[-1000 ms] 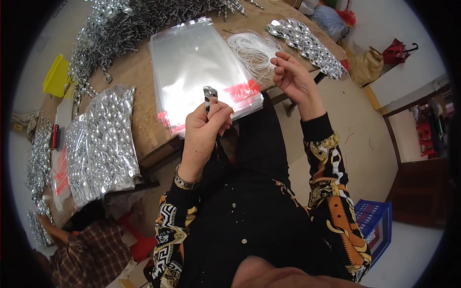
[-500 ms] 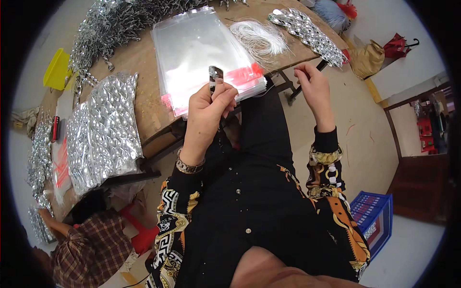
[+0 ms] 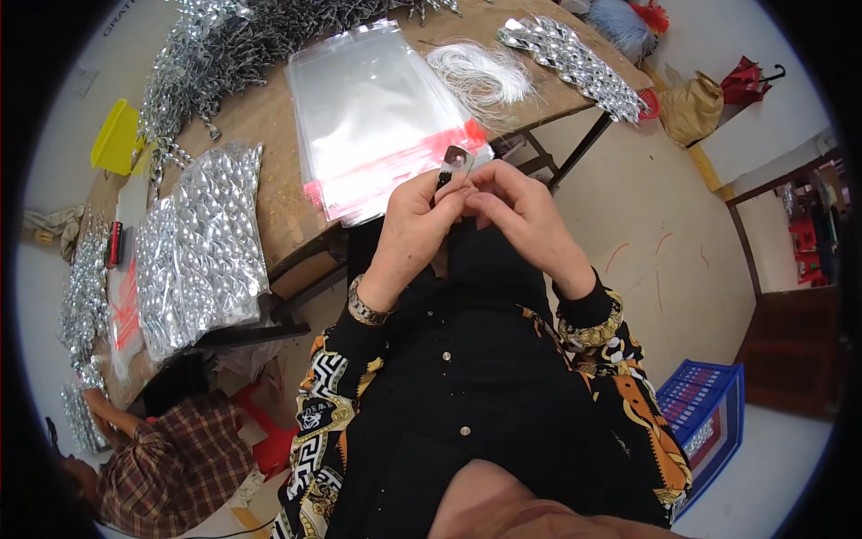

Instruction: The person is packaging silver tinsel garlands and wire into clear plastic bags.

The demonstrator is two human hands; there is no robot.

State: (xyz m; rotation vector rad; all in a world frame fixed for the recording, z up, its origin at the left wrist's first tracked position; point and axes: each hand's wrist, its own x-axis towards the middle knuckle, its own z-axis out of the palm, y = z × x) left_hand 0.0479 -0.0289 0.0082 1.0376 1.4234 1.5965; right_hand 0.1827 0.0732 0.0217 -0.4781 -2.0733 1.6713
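A small shiny silver piece (image 3: 456,159), dark toward its lower end, stands up from the fingers of a worker's left hand (image 3: 415,226), which grips it between thumb and fingers just beyond the near edge of a worktable (image 3: 285,193). The right hand (image 3: 525,223) meets the left at the fingertips, its thumb and forefinger drawn close together; whether they pinch anything cannot be told. A metal-banded watch (image 3: 366,305) circles the left wrist, below a black cuff and a patterned sleeve of black, white and gold. Just past the hands, a stack of clear plastic bags (image 3: 359,99) with pinkish-red bands lies at the table's edge. To its right rest a loose hank of white string (image 3: 485,72) and a bundle of twisted silver strips (image 3: 575,63); behind, to the left, is a heap of silver strands (image 3: 220,58). A filled clear package (image 3: 208,242) of silver twists sits at left, near a red-and-black tool (image 3: 114,244) and a yellow bin (image 3: 117,139). At lower left, a co-worker in a plaid shirt (image 3: 175,467) reaches toward more silver pieces, beside a red stool (image 3: 271,442), while a blue basket (image 3: 693,386) stands at right on the pale floor (image 3: 678,234)
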